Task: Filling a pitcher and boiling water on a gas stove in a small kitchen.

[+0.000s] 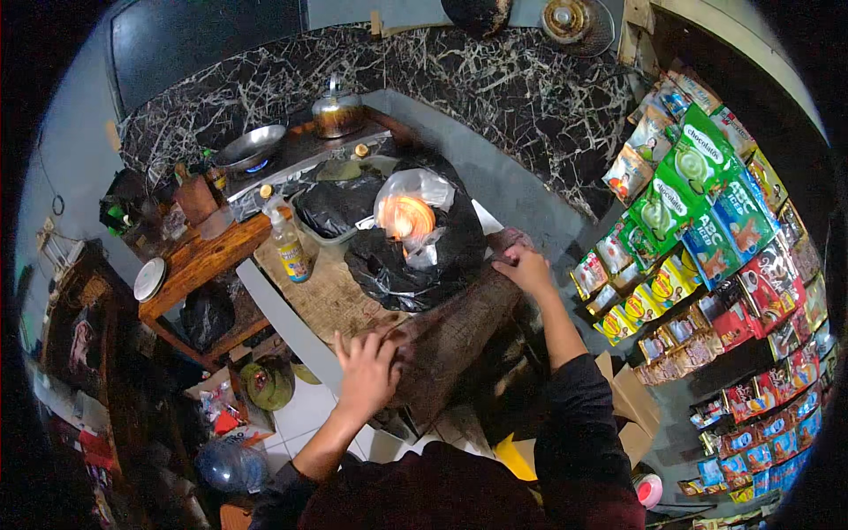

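Observation:
A dark brown cloth (457,344) hangs over the front edge of the table before me. My right hand (530,268) grips its bunched corner at the right end of the table. At the near edge, my left hand (368,374) touches the cloth with fingers spread; whether it pinches the fabric is hidden. Just beyond the cloth lies a black plastic bag (424,278). On the bag rests a clear plastic bag (424,189) with something orange (405,217) in it. A pump bottle (290,248) stands on the worn brown tabletop (331,291).
A pan (252,147) sits over a lit blue burner flame, beside a kettle (336,112). A plastic tub (324,232) is behind the bottle. Hanging drink sachets (689,192) crowd the right side. Below left are a green melon-like fruit (266,383) and a large water bottle (228,467).

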Tool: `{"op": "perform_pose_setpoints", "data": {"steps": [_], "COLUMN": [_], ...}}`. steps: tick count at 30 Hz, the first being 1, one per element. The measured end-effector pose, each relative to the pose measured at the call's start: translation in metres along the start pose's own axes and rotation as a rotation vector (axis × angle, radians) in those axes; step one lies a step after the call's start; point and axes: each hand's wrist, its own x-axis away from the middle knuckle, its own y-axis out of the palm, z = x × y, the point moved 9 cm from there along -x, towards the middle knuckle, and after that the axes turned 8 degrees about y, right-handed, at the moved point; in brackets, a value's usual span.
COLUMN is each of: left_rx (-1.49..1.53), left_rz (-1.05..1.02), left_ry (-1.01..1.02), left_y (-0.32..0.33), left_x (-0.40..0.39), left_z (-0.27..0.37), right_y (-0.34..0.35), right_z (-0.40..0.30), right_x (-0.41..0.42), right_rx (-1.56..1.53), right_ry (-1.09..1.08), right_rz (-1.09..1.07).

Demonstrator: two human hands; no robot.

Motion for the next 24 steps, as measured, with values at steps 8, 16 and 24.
{"op": "perform_pose_setpoints", "data": {"steps": [8, 16, 24], "left_rx": [0.009, -0.179, -0.240], "left_rz": [-0.148, -0.297, -0.268], "left_ry": [0.211, 0.056, 0.001], "left_y": [0.048, 0.067, 0.044], "left_x": [-0.040, -0.053, -0.022], "left_z": [0.031, 0.008, 0.000], "right_y": [0.019, 0.011, -0.009], "right_z": [-0.045, -0.081, -0.043], "right_x": [0.033, 0.038, 0.040], "right_rx": [0.048, 0.276, -0.039], "right_ry": [-0.238, -0.138, -0.090], "right_rz": [0.013, 0.161, 0.240]}}
